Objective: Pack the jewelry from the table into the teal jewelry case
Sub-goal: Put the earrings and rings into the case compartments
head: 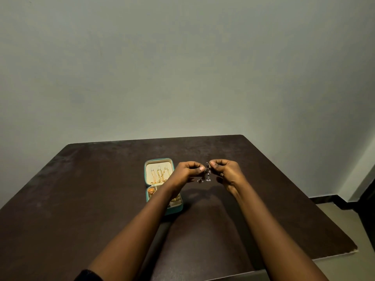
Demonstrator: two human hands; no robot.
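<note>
A small dark beaded jewelry piece (207, 171) is being pinched between the left hand (187, 171) and right hand (225, 171) above the dark table (81, 189). The open teal jewelry case (160, 184), with gold chains (160, 175) inside its lid, is being partly covered by the left forearm.

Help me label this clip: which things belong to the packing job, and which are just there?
Job:
open teal jewelry case, gold chains in its lid
small dark beaded jewelry piece, pinched between left hand and right hand

Just there:
dark brown table
grey wall

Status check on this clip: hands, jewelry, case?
Left hand and right hand both pinching dark beaded jewelry piece above table. Teal jewelry case open, gold chains inside. Nothing blocking.
</note>
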